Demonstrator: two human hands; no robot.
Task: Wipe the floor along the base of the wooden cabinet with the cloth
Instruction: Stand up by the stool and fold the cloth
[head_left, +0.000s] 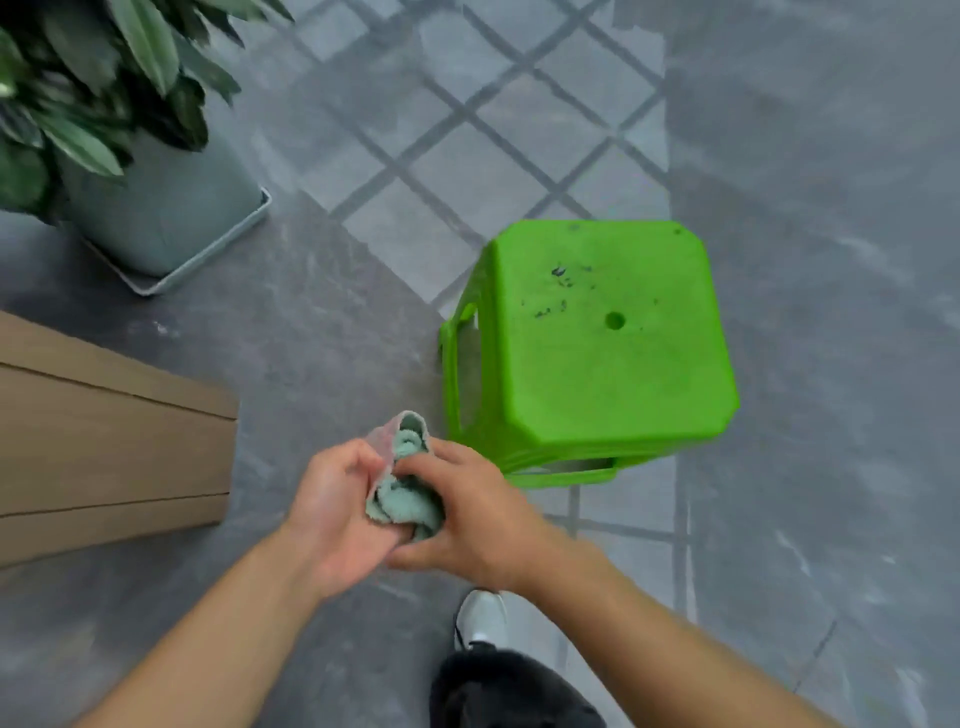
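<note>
Both hands, left (332, 506) and right (470, 512), hold the bunched cloth (402, 488) up high. Next, bend down and rub the floor (291, 332) by the cabinet (104, 447).

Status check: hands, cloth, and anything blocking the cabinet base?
Left hand and right hand both gripping bunched cloth, held above the floor. Wooden cabinet to the left, base unwiped. Green stool right, potted plant beyond.
</note>
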